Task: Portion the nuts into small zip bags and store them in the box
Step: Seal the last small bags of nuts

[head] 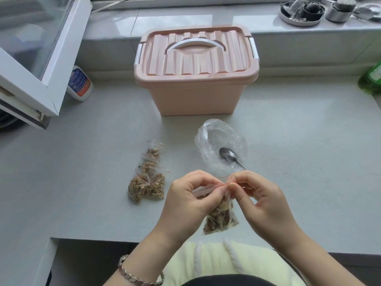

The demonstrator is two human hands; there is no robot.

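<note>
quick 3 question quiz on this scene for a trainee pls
1. True or false: the lid of the pink box is off.
2. The bowl of the spoon lies: A in the large clear bag, B in the box, C in a hand.
3. What do the left hand and right hand pinch?
Key: 1 false; 2 A; 3 the top of the zip bag of nuts.
</note>
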